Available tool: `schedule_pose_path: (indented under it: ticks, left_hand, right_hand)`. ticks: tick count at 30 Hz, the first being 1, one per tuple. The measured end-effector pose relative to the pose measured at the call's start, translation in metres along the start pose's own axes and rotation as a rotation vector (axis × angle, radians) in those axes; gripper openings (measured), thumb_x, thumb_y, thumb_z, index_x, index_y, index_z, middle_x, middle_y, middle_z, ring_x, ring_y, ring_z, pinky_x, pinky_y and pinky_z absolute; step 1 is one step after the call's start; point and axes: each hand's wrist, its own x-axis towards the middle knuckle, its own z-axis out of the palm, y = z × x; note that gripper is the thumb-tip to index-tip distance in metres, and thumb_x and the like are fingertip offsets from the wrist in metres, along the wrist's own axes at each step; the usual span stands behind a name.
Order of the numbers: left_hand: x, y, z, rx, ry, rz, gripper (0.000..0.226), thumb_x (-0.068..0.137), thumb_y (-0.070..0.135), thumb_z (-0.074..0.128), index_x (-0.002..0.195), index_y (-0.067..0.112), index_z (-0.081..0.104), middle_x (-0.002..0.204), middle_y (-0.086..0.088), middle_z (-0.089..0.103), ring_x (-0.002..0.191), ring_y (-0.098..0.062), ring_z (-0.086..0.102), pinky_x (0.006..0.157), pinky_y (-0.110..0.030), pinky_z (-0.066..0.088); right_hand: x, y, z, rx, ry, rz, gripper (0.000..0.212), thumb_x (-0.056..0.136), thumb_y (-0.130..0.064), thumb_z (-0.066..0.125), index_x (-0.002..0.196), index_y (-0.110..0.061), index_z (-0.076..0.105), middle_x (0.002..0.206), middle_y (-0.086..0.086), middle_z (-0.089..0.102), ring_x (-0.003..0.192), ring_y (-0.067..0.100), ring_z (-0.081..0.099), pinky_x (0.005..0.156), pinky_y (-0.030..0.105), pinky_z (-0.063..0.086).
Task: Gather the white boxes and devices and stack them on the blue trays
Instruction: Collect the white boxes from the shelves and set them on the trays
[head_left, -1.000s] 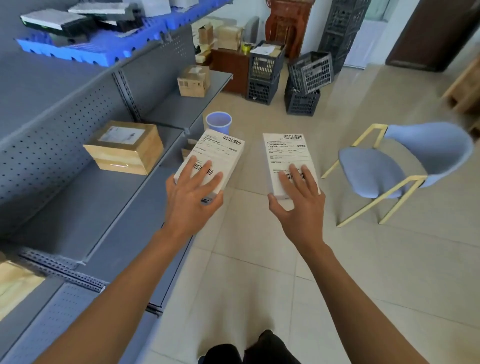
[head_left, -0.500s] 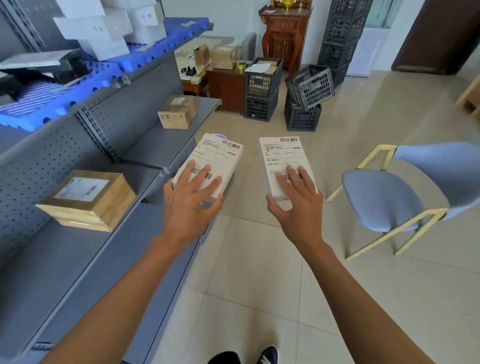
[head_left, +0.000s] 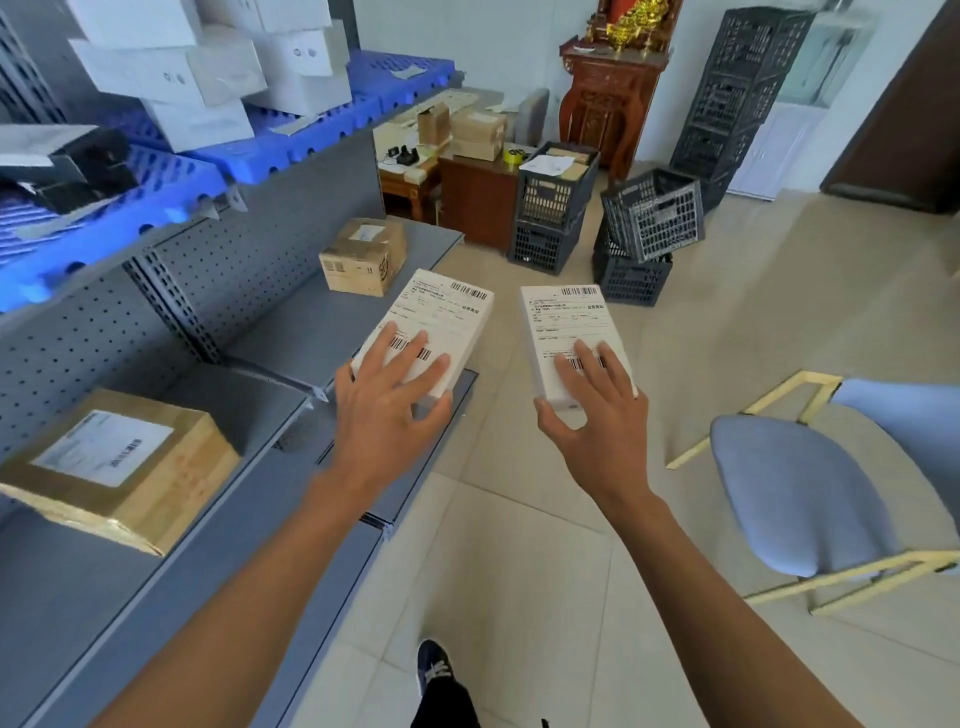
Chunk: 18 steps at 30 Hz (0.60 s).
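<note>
My left hand (head_left: 387, 410) grips a flat white box (head_left: 439, 322) with a barcode label, fingers spread over its top and thumb under its near end. My right hand (head_left: 597, 415) holds a second white labelled box (head_left: 566, 327) the same way. Both boxes are carried in the air over the floor beside the grey shelf. Blue trays (head_left: 171, 202) line the upper shelf at the left. Several white boxes (head_left: 208, 67) are stacked on them, and dark devices (head_left: 78, 166) lie at the far left.
The grey shelf (head_left: 218, 467) carries a brown carton (head_left: 119, 467) near me and another carton (head_left: 363, 254) farther on. A blue chair (head_left: 810, 493) stands at the right. Black crates (head_left: 649, 223) and a wooden cabinet (head_left: 613, 104) stand ahead on the tiled floor.
The view has risen and I have moved along the shelf, so the blue trays with stacked white boxes now show. Both hands still carry their boxes side by side.
</note>
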Motion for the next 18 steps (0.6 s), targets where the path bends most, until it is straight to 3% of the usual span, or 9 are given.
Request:
schedule_pose_path:
  ticks: [4, 13, 18]
  left_hand:
    - [0.052, -0.030, 0.029, -0.011, 0.035, 0.002, 0.035, 0.089, 0.044, 0.062, 0.113, 0.023, 0.077, 0.139, -0.004, 0.063, 0.142, -0.033, 0.045, 0.090, -0.053, 0.040]
    - [0.146, -0.060, 0.075, -0.087, 0.042, 0.053, 0.040, 0.089, 0.043, 0.059, 0.118, 0.021, 0.076, 0.142, -0.005, 0.061, 0.144, -0.032, 0.042, 0.096, -0.064, 0.040]
    - [0.190, -0.080, 0.115, -0.065, 0.059, 0.035, 0.038, 0.088, 0.041, 0.062, 0.118, 0.022, 0.076, 0.141, -0.004, 0.062, 0.143, -0.031, 0.043, 0.097, -0.062, 0.041]
  right_hand:
    - [0.055, 0.006, 0.020, -0.014, 0.004, -0.013, 0.051, 0.090, -0.044, 0.068, 0.137, -0.027, 0.059, 0.156, -0.004, 0.043, 0.150, 0.020, 0.028, 0.100, 0.052, 0.039]
    - [0.132, 0.034, 0.058, -0.032, 0.038, 0.055, 0.052, 0.089, -0.041, 0.072, 0.137, -0.025, 0.059, 0.155, -0.001, 0.045, 0.149, 0.023, 0.031, 0.101, 0.053, 0.040]
    - [0.183, 0.065, 0.085, 0.006, 0.042, 0.085, 0.052, 0.088, -0.040, 0.074, 0.136, -0.025, 0.061, 0.154, -0.002, 0.046, 0.148, 0.022, 0.032, 0.099, 0.050, 0.039]
